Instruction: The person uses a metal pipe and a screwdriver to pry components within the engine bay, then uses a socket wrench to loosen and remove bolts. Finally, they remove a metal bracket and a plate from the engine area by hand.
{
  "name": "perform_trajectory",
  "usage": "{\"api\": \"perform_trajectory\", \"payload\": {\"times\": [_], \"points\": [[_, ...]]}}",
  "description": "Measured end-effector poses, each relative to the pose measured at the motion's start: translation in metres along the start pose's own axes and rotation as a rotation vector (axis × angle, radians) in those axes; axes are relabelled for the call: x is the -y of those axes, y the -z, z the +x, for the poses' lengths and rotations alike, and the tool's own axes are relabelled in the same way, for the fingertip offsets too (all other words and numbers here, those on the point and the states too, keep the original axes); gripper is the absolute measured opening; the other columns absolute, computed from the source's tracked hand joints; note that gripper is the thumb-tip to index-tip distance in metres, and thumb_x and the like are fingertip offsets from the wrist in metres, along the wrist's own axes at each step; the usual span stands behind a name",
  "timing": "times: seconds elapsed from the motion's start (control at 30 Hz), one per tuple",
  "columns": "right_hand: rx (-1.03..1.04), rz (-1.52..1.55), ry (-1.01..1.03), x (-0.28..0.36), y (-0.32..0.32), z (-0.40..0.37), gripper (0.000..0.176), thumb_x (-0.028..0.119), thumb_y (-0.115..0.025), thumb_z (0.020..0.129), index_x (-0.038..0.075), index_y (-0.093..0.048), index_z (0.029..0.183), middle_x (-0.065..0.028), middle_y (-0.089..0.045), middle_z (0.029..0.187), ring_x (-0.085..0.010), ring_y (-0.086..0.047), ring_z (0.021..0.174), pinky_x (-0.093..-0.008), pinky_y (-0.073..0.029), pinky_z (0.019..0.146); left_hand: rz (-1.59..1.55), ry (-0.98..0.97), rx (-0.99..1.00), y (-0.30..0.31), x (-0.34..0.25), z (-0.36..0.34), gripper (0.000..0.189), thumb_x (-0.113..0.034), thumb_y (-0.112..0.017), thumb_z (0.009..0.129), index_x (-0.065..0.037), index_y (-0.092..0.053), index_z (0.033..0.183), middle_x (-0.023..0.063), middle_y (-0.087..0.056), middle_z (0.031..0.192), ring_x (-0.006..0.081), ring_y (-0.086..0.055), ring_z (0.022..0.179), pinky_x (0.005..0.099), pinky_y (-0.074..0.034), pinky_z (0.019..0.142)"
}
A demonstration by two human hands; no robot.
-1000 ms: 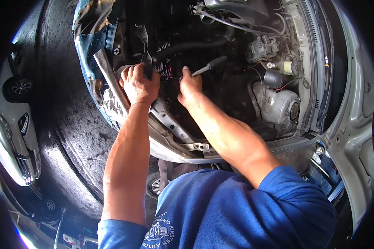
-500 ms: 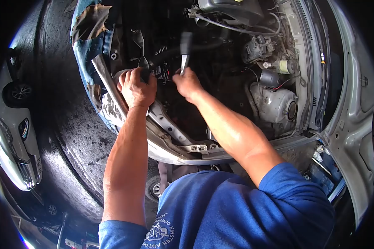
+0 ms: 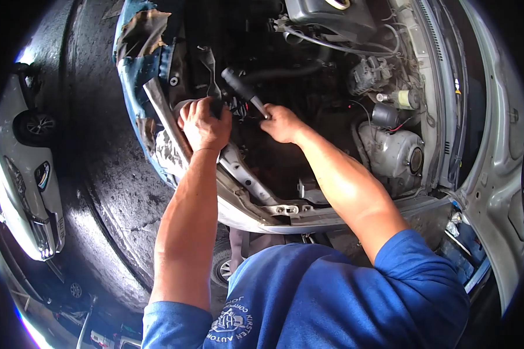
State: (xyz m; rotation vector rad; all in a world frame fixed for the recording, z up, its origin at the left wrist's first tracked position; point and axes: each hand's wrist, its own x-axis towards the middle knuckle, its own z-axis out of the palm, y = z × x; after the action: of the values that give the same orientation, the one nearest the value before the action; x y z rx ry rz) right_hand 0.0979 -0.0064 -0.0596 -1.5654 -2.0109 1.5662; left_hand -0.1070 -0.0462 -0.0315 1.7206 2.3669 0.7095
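Observation:
In the head view, my right hand point(image 3: 282, 123) is closed round the bright metal end of a tool with a dark grip point(image 3: 239, 84); the tool slants up and left over the engine bay. My left hand point(image 3: 205, 125) is curled over the front frame of the car, its fingers bent round a dark piece point(image 3: 216, 107) that I cannot make out. Just above it a thin metal bracket point(image 3: 210, 68) stands up. A pale metal bar point(image 3: 164, 113) runs beside my left hand, with the torn blue bumper point(image 3: 135, 96) further left.
A black box point(image 3: 332, 20) with hoses sits at the top. At the right are a round brake booster point(image 3: 397, 152), a reservoir point(image 3: 406, 99) and the raised hood point(image 3: 498, 157). A white car point(image 3: 26, 192) stands at the far left on the dark floor point(image 3: 119, 198).
The tool in my right hand has swung from nearly upright to slanting left, closer to my left hand. The whole view has shifted slightly, with the scene further right.

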Motion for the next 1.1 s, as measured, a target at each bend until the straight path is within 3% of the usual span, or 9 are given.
{"api": "perform_trajectory", "payload": {"times": [0.13,0.27,0.33,0.4,0.5,0.63,0.73,0.93,1.1], "points": [[-0.501,0.726,-0.550,0.024,-0.024,0.001,0.022,0.017,-0.062,0.082,-0.001,-0.059,0.096,-0.0138,-0.066,0.083,-0.0233,-0.062,0.075,-0.0383,-0.050,0.072,-0.013,-0.003,-0.003,0.001,-0.002,0.000,0.039,-0.033,-0.074,0.071,-0.011,-0.068,0.102,0.0094,-0.066,0.109,0.0321,-0.053,0.114,0.0479,-0.037,0.100],[0.088,-0.270,0.219,-0.003,-0.005,-0.013,0.022,0.017,-0.062,0.084,0.000,-0.058,0.097,-0.0141,-0.067,0.090,-0.0214,-0.064,0.083,-0.0384,-0.050,0.073,0.030,0.007,0.026,0.002,-0.001,0.000,0.040,-0.032,-0.076,0.071,-0.011,-0.068,0.103,0.0092,-0.065,0.110,0.0314,-0.053,0.113,0.0474,-0.038,0.098],[0.020,-0.233,0.319,-0.009,-0.011,-0.006,0.024,0.019,-0.062,0.085,0.000,-0.060,0.099,-0.0166,-0.068,0.092,-0.0265,-0.066,0.087,-0.0403,-0.050,0.075,-0.011,0.009,0.001,0.005,-0.004,0.001,0.039,-0.031,-0.075,0.070,-0.010,-0.068,0.102,0.0098,-0.065,0.109,0.0325,-0.053,0.112,0.0487,-0.040,0.097],[-0.355,0.427,-0.337,-0.002,-0.019,0.003,0.026,0.020,-0.062,0.085,-0.001,-0.061,0.101,-0.0214,-0.067,0.093,-0.0353,-0.066,0.088,-0.0429,-0.051,0.078,-0.050,-0.017,-0.012,0.006,-0.003,0.002,0.037,-0.032,-0.073,0.071,-0.011,-0.067,0.100,0.0090,-0.066,0.106,0.0333,-0.052,0.113,0.0492,-0.038,0.099],[-0.441,0.405,-0.352,-0.001,-0.025,0.002,0.028,0.021,-0.064,0.085,-0.001,-0.060,0.101,-0.0213,-0.067,0.092,-0.0348,-0.066,0.088,-0.0425,-0.050,0.078,-0.063,0.025,0.010,0.007,-0.004,0.000,0.038,-0.033,-0.073,0.072,-0.010,-0.067,0.101,0.0078,-0.066,0.107,0.0324,-0.052,0.115,0.0487,-0.035,0.102],[0.106,-0.209,-0.029,-0.001,-0.006,-0.011,0.027,0.024,-0.066,0.087,-0.001,-0.060,0.098,-0.0131,-0.066,0.086,-0.0215,-0.063,0.085,-0.0382,-0.049,0.075,-0.066,0.011,0.029,0.006,-0.002,0.000,0.042,-0.033,-0.072,0.072,-0.009,-0.067,0.106,0.0078,-0.065,0.110,0.0321,-0.051,0.115,0.0480,-0.035,0.102],[-0.459,0.658,-0.444,0.023,-0.031,-0.009,0.030,0.025,-0.064,0.090,-0.001,-0.056,0.102,-0.0102,-0.061,0.082,-0.0184,-0.058,0.082,-0.0379,-0.047,0.073,-0.063,0.000,-0.002,0.006,-0.003,-0.001,0.042,-0.034,-0.073,0.072,-0.009,-0.066,0.105,0.0089,-0.065,0.108,0.0318,-0.051,0.114,0.0484,-0.036,0.101],[-0.014,-0.220,0.019,-0.008,-0.028,-0.021,0.040,0.021,-0.062,0.087,-0.001,-0.056,0.120,-0.0272,-0.064,0.112,-0.0431,-0.060,0.109,-0.0474,-0.049,0.088,-0.056,-0.021,0.089,0.012,-0.001,-0.002,0.043,-0.034,-0.074,0.074,-0.010,-0.061,0.107,0.0147,-0.059,0.111,0.0389,-0.049,0.113,0.0549,-0.039,0.095],[-0.396,0.502,-0.271,-0.030,-0.064,-0.016,0.042,0.022,-0.064,0.092,-0.001,-0.053,0.125,-0.0131,-0.065,0.101,-0.0225,-0.061,0.091,-0.0368,-0.049,0.081,-0.085,-0.090,-0.018,0.022,-0.017,0.002,0.054,-0.031,-0.078,0.070,-0.010,-0.060,0.116,0.0134,-0.057,0.119,0.0385,-0.050,0.114,0.0531,-0.040,0.099]]}}
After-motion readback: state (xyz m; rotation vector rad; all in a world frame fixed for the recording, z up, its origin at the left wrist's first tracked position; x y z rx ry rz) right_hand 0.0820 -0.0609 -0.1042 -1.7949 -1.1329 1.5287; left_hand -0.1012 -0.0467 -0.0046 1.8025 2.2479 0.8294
